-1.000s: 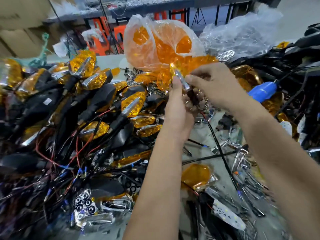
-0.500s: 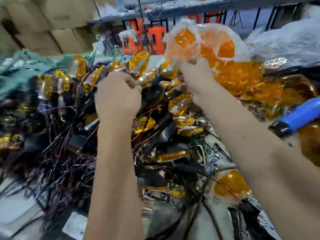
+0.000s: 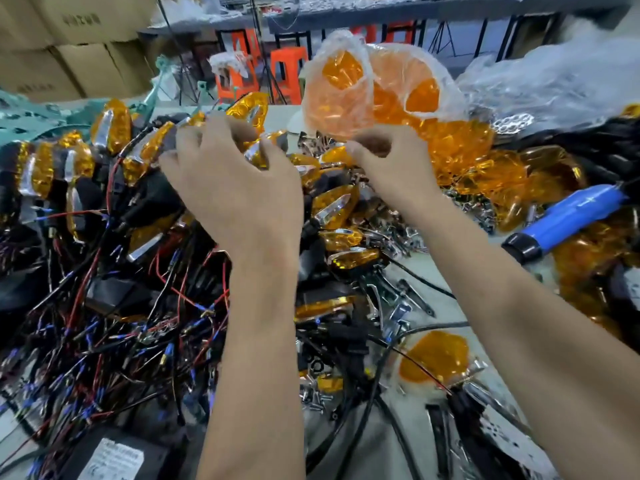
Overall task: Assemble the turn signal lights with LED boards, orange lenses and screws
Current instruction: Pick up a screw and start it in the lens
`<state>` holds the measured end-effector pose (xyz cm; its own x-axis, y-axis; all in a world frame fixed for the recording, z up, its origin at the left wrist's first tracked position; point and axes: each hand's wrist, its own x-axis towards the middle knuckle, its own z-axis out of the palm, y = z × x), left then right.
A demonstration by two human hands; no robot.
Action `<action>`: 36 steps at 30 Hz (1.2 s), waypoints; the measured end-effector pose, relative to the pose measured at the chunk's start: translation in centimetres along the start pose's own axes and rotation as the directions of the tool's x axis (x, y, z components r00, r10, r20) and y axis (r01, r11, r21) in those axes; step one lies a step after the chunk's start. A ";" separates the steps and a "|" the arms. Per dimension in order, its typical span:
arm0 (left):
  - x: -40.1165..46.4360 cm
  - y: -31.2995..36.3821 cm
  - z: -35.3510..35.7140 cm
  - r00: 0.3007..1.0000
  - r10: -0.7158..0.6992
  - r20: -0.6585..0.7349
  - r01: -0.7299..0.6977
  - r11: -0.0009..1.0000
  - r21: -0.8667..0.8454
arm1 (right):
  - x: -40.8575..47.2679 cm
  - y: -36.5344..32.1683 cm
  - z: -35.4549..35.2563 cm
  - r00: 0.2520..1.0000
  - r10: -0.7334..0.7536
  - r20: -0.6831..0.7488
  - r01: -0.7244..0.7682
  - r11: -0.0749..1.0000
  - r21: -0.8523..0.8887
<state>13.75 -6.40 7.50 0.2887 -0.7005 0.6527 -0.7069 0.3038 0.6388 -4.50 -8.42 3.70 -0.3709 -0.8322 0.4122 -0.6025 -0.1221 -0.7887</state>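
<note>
A heap of assembled turn signal lights [image 3: 114,161], black bodies with orange lenses and chrome strips, fills the left of the table. My left hand [image 3: 235,181] hovers over the heap with fingers spread. One light [image 3: 255,154] lies just under its thumb. A clear plastic bag of orange lenses [image 3: 377,91] stands at the back centre, with more lenses [image 3: 478,157] spilled to its right. My right hand [image 3: 391,164] is at the bag's lower edge with fingers curled. Whether it holds a lens is hidden.
Tangled red, black and blue wires [image 3: 121,323] spread across the near left. A blue electric screwdriver [image 3: 568,220] lies at the right. Loose chrome parts [image 3: 391,237] and a single orange lens [image 3: 433,358] lie on the table. Cardboard boxes [image 3: 69,46] stand behind.
My left hand carried a light from the centre to the heap on the left, and its fingers have since spread. My right hand moved to the lens bag and stays there.
</note>
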 end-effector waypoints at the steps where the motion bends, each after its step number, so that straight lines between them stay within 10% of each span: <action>1: -1.2 1.3 0.6 0.998 0.054 -0.006 -0.055 0.993 -0.109 | -0.2 1.4 -1.2 0.999 0.018 -0.031 -0.021 0.997 -0.071; 7: -7.5 4.8 6.8 0.924 0.083 0.374 0.077 0.916 -0.394 | -1.1 10.6 -7.0 0.968 0.240 0.077 -0.084 0.596 -0.799; 18: -11.7 6.5 14.3 0.653 0.072 0.754 0.201 0.943 -0.265 | -2.1 13.5 -13.3 0.947 0.315 0.068 -0.110 0.514 -0.851; 27: -12.0 5.1 14.1 0.641 -0.024 0.767 0.449 0.823 -0.349 | -3.4 13.0 -15.2 0.978 0.145 -0.153 -0.202 0.848 -0.490; 32: -11.8 5.8 13.8 0.292 0.047 0.955 0.856 0.433 -0.283 | -5.4 10.8 -15.9 0.975 0.143 0.173 -0.144 0.990 -0.006; 36: -12.4 6.4 13.5 0.220 0.076 0.972 0.858 0.460 -0.230 | -6.4 10.0 -15.6 0.918 0.054 0.392 -0.090 0.993 0.076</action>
<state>-3.08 -4.42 -2.00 -0.6183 -0.7591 -0.2039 0.0710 -0.3122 0.9473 -19.18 4.12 0.31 -0.0959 -0.9829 0.1573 -0.5112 -0.0870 -0.8550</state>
